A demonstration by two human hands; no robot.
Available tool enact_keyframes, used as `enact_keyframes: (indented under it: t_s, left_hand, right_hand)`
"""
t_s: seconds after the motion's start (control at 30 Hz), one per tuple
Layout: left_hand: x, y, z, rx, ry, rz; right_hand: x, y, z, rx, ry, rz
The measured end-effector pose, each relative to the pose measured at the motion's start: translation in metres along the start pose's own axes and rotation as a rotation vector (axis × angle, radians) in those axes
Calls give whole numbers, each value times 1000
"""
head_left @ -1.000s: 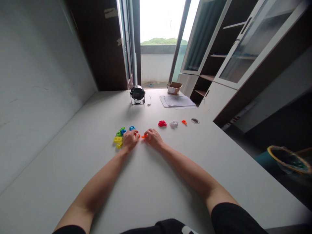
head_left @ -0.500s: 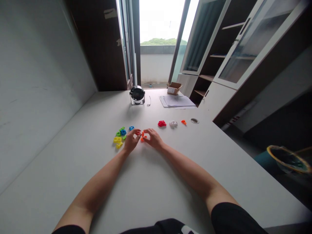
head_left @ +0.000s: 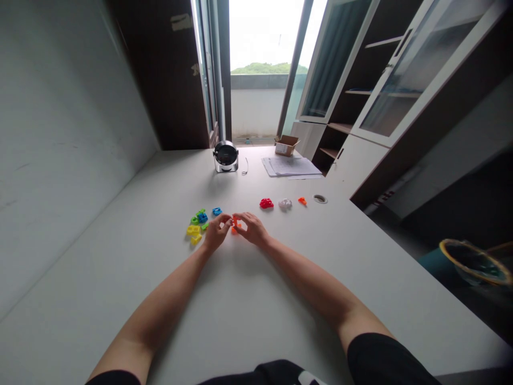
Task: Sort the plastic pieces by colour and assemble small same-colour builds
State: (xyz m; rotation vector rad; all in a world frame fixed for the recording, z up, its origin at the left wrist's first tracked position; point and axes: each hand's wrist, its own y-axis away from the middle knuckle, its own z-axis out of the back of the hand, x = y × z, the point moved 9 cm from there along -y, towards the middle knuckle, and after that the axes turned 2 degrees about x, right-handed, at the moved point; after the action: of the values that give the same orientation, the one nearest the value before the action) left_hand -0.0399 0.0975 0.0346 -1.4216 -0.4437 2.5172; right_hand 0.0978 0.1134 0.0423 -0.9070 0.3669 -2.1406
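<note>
My right hand (head_left: pixel 253 230) pinches a small orange plastic piece (head_left: pixel 235 220) between thumb and fingers, just above the white table. Facing it, my left hand (head_left: pixel 217 232) has its thumb and fingertips closed together close to that piece; what they hold, if anything, is too small to make out. Below the fingertips sits another orange piece (head_left: pixel 234 230), partly covered by the right thumb. Just left of the left hand lie yellow pieces (head_left: pixel 193 230), blue pieces (head_left: pixel 202 217) and green pieces (head_left: pixel 195 220).
Farther right on the table (head_left: pixel 240 310) are a red cluster (head_left: pixel 266 203), a whitish cluster (head_left: pixel 285 203) and a lone orange piece (head_left: pixel 302 201), near a round cable hole (head_left: pixel 320 199). Behind stand a round black device (head_left: pixel 225 155), papers (head_left: pixel 294 166) and a small cardboard box (head_left: pixel 286 145).
My left fingertips have closed and shifted slightly right, nearer the orange piece in my right hand. A reddish bit visible at the left fingertips before is now hidden. The other pieces have not moved.
</note>
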Motion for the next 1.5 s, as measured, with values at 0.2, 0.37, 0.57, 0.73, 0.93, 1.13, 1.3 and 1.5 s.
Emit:
enact_keyframes:
  t_s: [0.2, 0.37, 0.57, 0.73, 0.93, 1.13, 1.3, 1.5]
  left_hand:
    - [-4, 2, -2, -14, -115, -51]
    - [-3, 3, -2, -39, -196, -71]
    - [-5, 2, 0, -43, -200, -93]
    - [-8, 2, -1, -24, -215, -99]
    - [-12, 3, -1, -24, -228, -129]
    - [-10, 1, 3, -43, -274, -110]
    - [-10, 1, 4, -55, -281, -119]
    - [-10, 1, 1, -29, -242, -129]
  right_hand:
    - [-8, 1, 3, -86, 6, -52]
    - [-11, 2, 3, -98, 2, -78]
    - [-14, 3, 3, -111, -9, -102]
    - [-15, 3, 3, -85, -12, -141]
    - [-16, 2, 2, -42, -15, -153]
    - [-16, 4, 4, -48, -76, -150]
    - [-11, 5, 2, -67, -77, -97]
    - [-10, 5, 2, -80, -41, -60]
